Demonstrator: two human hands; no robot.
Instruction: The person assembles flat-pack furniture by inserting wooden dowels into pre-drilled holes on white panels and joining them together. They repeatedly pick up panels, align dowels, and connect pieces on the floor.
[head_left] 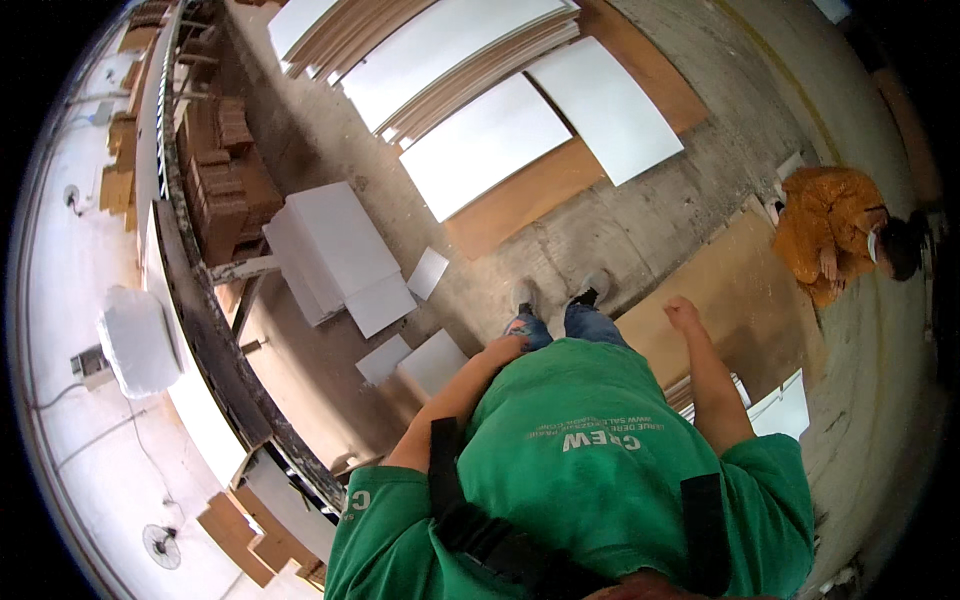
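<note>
My left hand (508, 347) hangs low against the thigh of my blue jeans (535, 327). Its fingers blend into the cloth, so their shape is not clear. Out to the right, my bent right arm brings my right hand (682, 312) over a large brown board (740, 290). That hand is curled into a loose fist, and nothing shows in it. In front of my shoes, a white sheet (605, 110) and another white panel (487, 145) lie on brown boards on the floor.
Tall stacks of white-faced boards (450, 50) stand ahead. To the left are a pile of white panels (340, 245), loose white pieces (430, 272), and brown stacks (225, 190) by a dark metal frame (215, 330). A person in orange (825, 225) crouches at right.
</note>
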